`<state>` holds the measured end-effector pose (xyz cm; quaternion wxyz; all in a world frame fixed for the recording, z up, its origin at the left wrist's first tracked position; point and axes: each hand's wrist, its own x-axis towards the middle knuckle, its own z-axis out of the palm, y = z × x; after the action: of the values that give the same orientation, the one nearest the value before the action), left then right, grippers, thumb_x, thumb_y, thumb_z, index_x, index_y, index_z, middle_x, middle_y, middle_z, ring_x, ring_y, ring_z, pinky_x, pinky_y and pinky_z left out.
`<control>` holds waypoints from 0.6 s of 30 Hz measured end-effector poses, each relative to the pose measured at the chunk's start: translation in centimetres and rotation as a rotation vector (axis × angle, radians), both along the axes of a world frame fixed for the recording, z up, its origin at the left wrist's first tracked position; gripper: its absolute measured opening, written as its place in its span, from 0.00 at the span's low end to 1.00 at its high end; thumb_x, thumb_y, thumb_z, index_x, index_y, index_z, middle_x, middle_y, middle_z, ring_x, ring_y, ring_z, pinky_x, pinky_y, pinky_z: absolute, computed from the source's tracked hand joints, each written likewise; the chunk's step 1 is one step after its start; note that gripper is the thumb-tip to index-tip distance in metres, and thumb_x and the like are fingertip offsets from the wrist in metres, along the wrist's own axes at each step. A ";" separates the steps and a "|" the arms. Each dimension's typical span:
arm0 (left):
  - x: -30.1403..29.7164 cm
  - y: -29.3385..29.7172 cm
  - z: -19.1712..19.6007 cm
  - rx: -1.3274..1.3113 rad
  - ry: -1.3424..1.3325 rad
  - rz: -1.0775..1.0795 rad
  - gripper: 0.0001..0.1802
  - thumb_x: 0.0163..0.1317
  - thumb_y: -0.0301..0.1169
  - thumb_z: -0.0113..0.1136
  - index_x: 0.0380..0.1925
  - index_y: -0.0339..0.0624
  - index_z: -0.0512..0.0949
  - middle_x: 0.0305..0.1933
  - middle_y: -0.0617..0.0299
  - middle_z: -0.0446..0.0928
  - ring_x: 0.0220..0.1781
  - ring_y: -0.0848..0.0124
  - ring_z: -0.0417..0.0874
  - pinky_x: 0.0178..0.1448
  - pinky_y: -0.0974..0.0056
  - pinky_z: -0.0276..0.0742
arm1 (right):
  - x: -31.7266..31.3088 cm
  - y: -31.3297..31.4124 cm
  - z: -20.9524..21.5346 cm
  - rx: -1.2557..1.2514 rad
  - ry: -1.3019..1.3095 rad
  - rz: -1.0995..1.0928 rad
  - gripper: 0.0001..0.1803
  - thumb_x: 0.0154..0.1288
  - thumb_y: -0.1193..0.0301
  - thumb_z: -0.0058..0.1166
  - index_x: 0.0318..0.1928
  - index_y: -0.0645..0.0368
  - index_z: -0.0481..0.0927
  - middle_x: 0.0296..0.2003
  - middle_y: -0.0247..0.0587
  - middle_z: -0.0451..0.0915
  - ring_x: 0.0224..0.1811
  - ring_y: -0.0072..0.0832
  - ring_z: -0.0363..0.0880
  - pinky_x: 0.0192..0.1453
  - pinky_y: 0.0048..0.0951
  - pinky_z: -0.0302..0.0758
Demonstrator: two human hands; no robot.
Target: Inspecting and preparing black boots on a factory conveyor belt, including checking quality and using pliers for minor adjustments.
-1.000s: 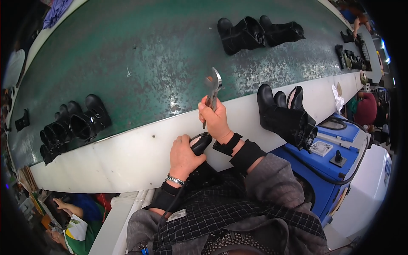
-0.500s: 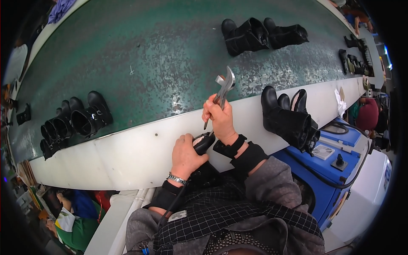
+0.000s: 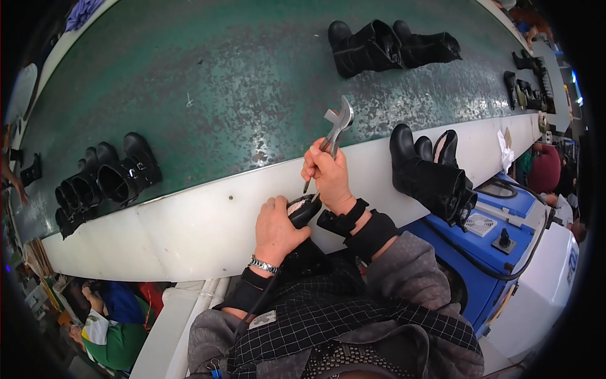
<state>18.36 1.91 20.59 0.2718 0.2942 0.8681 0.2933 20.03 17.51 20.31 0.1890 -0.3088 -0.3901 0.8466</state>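
My left hand (image 3: pixel 276 232) is wrapped round a black boot (image 3: pixel 304 213), held over my lap at the near edge of the white ledge. The boot's sole side faces up and shows a pale, pinkish patch. My right hand (image 3: pixel 329 174) grips shoemaker's pincers (image 3: pixel 341 123) by the handles, with the metal jaws and hammer-like stub pointing up and away. Its handle ends point down at the upturned boot; whether they touch it I cannot tell. The boot's shaft is partly hidden under my left hand and against the dark checked apron.
A white ledge (image 3: pixel 158 243) borders a worn green surface (image 3: pixel 208 132). Black boots (image 3: pixel 129 170) stand at left, another pair (image 3: pixel 366 49) lies at the far side, and more boots (image 3: pixel 429 180) rest on the ledge at right. A blue machine (image 3: pixel 467 252) stands near right; other people sit around.
The pincers and my right hand have shifted very slightly; both grips stay the same. The boots on the green surface appear a little farther left or up. Another person's hand shows at far left.
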 end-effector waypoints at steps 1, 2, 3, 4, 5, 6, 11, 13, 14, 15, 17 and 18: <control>0.0 0.0 0.1 0.009 0.000 0.005 0.25 0.32 0.35 0.68 0.32 0.35 0.70 0.33 0.48 0.71 0.38 0.49 0.74 0.42 0.53 0.73 | 0.0 0.0 -0.1 -0.016 0.009 0.009 0.04 0.65 0.71 0.48 0.36 0.55 0.67 0.23 0.32 0.67 0.22 0.19 0.65 0.26 0.26 0.66; 0.0 0.1 0.1 0.008 -0.001 0.005 0.25 0.32 0.35 0.68 0.32 0.35 0.70 0.33 0.48 0.71 0.38 0.49 0.74 0.42 0.53 0.73 | 0.0 0.0 -0.1 -0.016 0.007 0.009 0.04 0.65 0.71 0.48 0.36 0.55 0.67 0.23 0.32 0.67 0.22 0.19 0.65 0.26 0.26 0.66; 0.0 0.1 0.1 0.011 0.001 0.009 0.25 0.33 0.35 0.68 0.32 0.35 0.70 0.33 0.48 0.72 0.38 0.49 0.74 0.42 0.53 0.73 | -0.1 0.0 -0.1 -0.024 -0.006 0.007 0.04 0.65 0.71 0.48 0.36 0.55 0.67 0.23 0.32 0.67 0.22 0.19 0.65 0.26 0.26 0.66; 0.0 0.1 0.0 0.013 0.004 0.012 0.25 0.33 0.35 0.68 0.32 0.35 0.70 0.33 0.48 0.72 0.38 0.49 0.74 0.42 0.53 0.73 | -0.1 0.0 -0.1 -0.032 -0.018 0.005 0.04 0.65 0.71 0.48 0.35 0.55 0.67 0.23 0.32 0.67 0.22 0.19 0.64 0.26 0.25 0.66; 0.0 0.1 0.0 0.012 0.003 0.012 0.25 0.33 0.35 0.68 0.32 0.35 0.70 0.33 0.48 0.72 0.38 0.49 0.74 0.42 0.53 0.73 | -0.2 -0.1 -0.1 -0.033 -0.019 0.005 0.04 0.65 0.71 0.48 0.35 0.55 0.67 0.23 0.32 0.67 0.22 0.19 0.64 0.26 0.25 0.66; 0.0 0.1 0.0 0.011 0.001 0.015 0.25 0.33 0.35 0.68 0.32 0.35 0.70 0.33 0.48 0.72 0.38 0.49 0.74 0.42 0.53 0.73 | -0.2 -0.2 0.0 -0.039 -0.026 -0.009 0.04 0.65 0.71 0.48 0.35 0.55 0.67 0.23 0.32 0.67 0.22 0.19 0.64 0.26 0.24 0.65; 0.2 0.2 0.0 0.006 0.000 0.011 0.25 0.33 0.34 0.68 0.32 0.36 0.70 0.33 0.48 0.72 0.38 0.50 0.74 0.42 0.53 0.73 | -0.1 -0.6 0.0 0.014 -0.026 0.027 0.04 0.65 0.72 0.49 0.36 0.55 0.67 0.24 0.31 0.67 0.22 0.18 0.64 0.26 0.23 0.65; 0.2 0.3 0.1 0.008 0.003 0.013 0.25 0.33 0.35 0.68 0.31 0.36 0.70 0.33 0.48 0.72 0.38 0.50 0.74 0.42 0.53 0.73 | 0.0 -0.9 0.2 0.074 -0.027 0.063 0.05 0.65 0.72 0.49 0.36 0.56 0.67 0.23 0.31 0.68 0.22 0.18 0.65 0.26 0.23 0.65; 0.1 0.2 0.2 0.008 0.006 0.007 0.25 0.33 0.35 0.68 0.31 0.36 0.70 0.33 0.48 0.72 0.38 0.50 0.74 0.42 0.53 0.73 | -0.2 -0.9 0.4 0.074 -0.025 0.056 0.05 0.65 0.72 0.49 0.36 0.56 0.67 0.23 0.31 0.68 0.22 0.18 0.65 0.26 0.23 0.65; 0.0 0.1 0.3 0.003 -0.002 0.017 0.24 0.33 0.35 0.68 0.31 0.36 0.70 0.33 0.48 0.72 0.38 0.50 0.74 0.42 0.53 0.73 | -0.5 -0.9 0.5 0.096 -0.038 0.086 0.05 0.65 0.72 0.49 0.37 0.57 0.68 0.24 0.32 0.69 0.22 0.18 0.66 0.27 0.23 0.66; 0.1 0.2 -0.1 0.006 -0.003 0.021 0.24 0.33 0.35 0.68 0.31 0.35 0.70 0.34 0.48 0.72 0.38 0.50 0.74 0.42 0.53 0.73 | -0.3 -0.6 0.7 0.125 -0.046 0.108 0.05 0.65 0.72 0.49 0.37 0.57 0.68 0.24 0.32 0.70 0.22 0.18 0.67 0.28 0.23 0.67; 0.3 0.3 -0.3 0.025 0.005 0.029 0.24 0.33 0.36 0.68 0.31 0.35 0.71 0.34 0.48 0.72 0.39 0.50 0.75 0.42 0.53 0.73 | -0.1 -0.5 0.6 0.172 0.009 0.007 0.05 0.65 0.73 0.49 0.37 0.58 0.68 0.24 0.33 0.70 0.22 0.19 0.67 0.28 0.23 0.67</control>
<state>18.64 2.25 20.25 0.2619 0.2855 0.8692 0.3072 19.98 17.05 20.91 0.2138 -0.2863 -0.4614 0.8121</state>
